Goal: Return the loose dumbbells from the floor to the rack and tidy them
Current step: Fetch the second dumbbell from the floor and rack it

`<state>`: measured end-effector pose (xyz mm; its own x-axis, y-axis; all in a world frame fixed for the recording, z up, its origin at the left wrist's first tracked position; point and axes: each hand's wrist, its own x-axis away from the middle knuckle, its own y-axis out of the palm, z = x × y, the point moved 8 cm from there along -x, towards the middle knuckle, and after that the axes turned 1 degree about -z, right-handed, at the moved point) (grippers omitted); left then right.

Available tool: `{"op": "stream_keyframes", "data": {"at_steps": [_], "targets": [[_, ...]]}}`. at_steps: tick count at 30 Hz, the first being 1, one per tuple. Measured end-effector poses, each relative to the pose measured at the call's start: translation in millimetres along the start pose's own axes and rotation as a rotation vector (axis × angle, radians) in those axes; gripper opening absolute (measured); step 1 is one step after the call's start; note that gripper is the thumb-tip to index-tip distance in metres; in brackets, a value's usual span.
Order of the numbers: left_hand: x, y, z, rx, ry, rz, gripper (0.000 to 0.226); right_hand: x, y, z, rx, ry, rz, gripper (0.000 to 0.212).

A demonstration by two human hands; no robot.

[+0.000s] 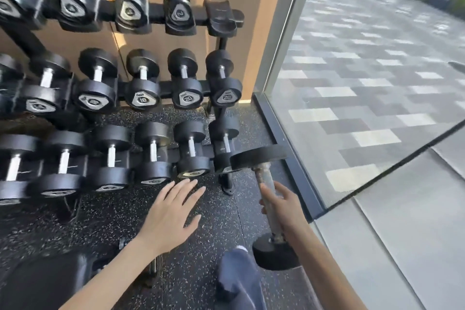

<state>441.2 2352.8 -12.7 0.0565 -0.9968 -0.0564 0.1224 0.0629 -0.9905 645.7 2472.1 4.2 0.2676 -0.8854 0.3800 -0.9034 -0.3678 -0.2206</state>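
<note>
My right hand (281, 205) grips the steel handle of a black dumbbell (261, 157), held off the floor just right of the rack's lowest row. One head points toward the rack, the other hangs near my knee. My left hand (173, 211) is spread flat with straight fingers above the speckled floor, just in front of the bottom row. The three-tier rack (221, 40) holds rows of black dumbbells. One cradle (220, 15) at the right end of the top tier holds nothing.
A glass wall (352, 83) with a dark base frame (284, 143) runs close along the right of the rack. A black bench or pad (42, 282) sits at lower left on the rubber floor. My knee in blue cloth (236, 279) is at the bottom centre.
</note>
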Motion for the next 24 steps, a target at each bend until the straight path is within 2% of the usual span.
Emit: {"op": "stream_keyframes", "data": {"at_steps": [3, 8, 13, 17, 20, 24], "targets": [[-51.6, -0.6, -4.5, -0.013, -0.007, 0.005, 0.057, -58.9, -16.0, -13.3, 0.072, -0.038, 0.000, 0.050], [-160.1, -14.8, -20.3, -0.054, -0.021, 0.037, 0.055, -148.0, -48.0, -75.4, 0.239, -0.232, -0.004, 0.042], [-263.6, -42.4, -34.2, -0.079, -0.057, 0.120, 0.056, -237.8, -78.5, -141.1, 0.334, -0.349, -0.018, 0.076], [-325.1, -53.3, -46.1, -0.071, -0.074, 0.164, 0.057, -302.3, -87.3, -185.2, 0.407, -0.379, -0.032, 0.060], [-370.5, -53.3, -66.0, -0.072, -0.090, 0.187, 0.058, -349.1, -85.6, -211.6, 0.434, -0.410, -0.022, 0.030], [-426.4, -51.0, -92.3, -0.077, -0.113, 0.201, 0.058, -410.5, -78.9, -239.2, 0.450, -0.454, -0.013, 0.031]]}}
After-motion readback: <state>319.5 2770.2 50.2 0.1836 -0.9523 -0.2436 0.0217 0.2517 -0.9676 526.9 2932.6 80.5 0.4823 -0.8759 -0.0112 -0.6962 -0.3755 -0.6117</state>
